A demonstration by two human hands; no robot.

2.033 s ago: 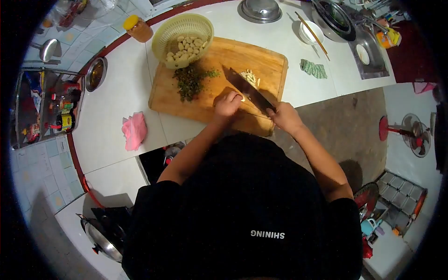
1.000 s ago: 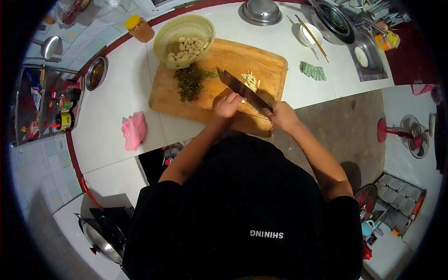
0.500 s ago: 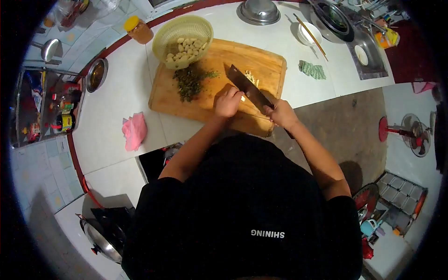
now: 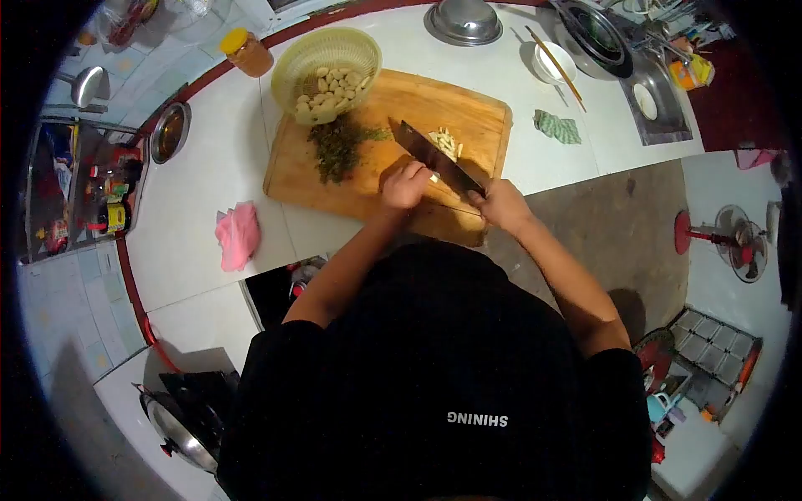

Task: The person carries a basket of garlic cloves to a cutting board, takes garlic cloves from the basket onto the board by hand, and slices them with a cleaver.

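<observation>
My right hand [image 4: 504,204] is closed round the handle of a cleaver [image 4: 439,160], whose dark blade slants up and left over the wooden cutting board [image 4: 418,92]. Beside the blade, my left hand [image 4: 406,184] presses its bent fingers on a small white piece [image 4: 433,177] at the board. Pale cut strips [image 4: 447,144] lie just beyond the blade. Chopped green herbs [image 4: 336,150] are heaped on the board's left part. A yellow-green basket [image 4: 368,52] with several pale, rounded pieces rests on the board's far left corner.
Behind the board stand a yellow-lidded jar [image 4: 247,53] and an upturned metal bowl [image 4: 464,21]. To the right are a white bowl [image 4: 551,63] with chopsticks across it, a green cloth [image 4: 557,127] and the sink [image 4: 664,117]. A pink cloth [image 4: 238,236] lies on the left.
The cleaver blade has shifted slightly left and down toward my left hand, and more of the pale strips show. My left hand stays nearly in place at the small white piece.
</observation>
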